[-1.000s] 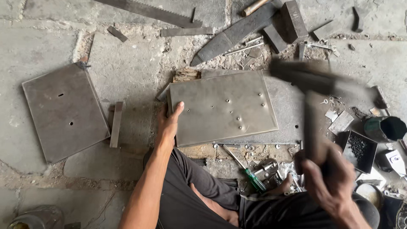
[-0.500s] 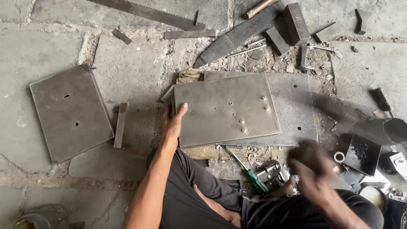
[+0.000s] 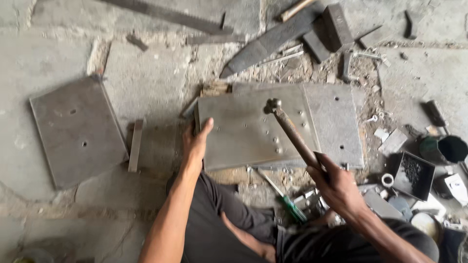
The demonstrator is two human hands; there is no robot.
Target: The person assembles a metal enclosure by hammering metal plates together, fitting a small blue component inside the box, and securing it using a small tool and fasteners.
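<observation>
A grey metal plate (image 3: 243,131) with several small holes lies on the concrete floor, on top of a second plate (image 3: 336,122) that sticks out to its right. My left hand (image 3: 195,143) rests on the top plate's left edge, thumb on its surface. My right hand (image 3: 339,187) grips the handle of a hammer (image 3: 287,126). The hammer's small round head sits low over the top plate near its upper middle.
Another drilled plate (image 3: 75,129) lies to the left, with a short metal bar (image 3: 135,145) beside it. A green-handled screwdriver (image 3: 287,202) lies by my knees. A black tray of small parts (image 3: 414,173), a dark cup (image 3: 451,148) and scrap metal pieces (image 3: 273,39) lie at the right and the back.
My right hand has swung the hammer from raised at the right down and left onto the top plate. My left hand has stayed on the plate's left edge.
</observation>
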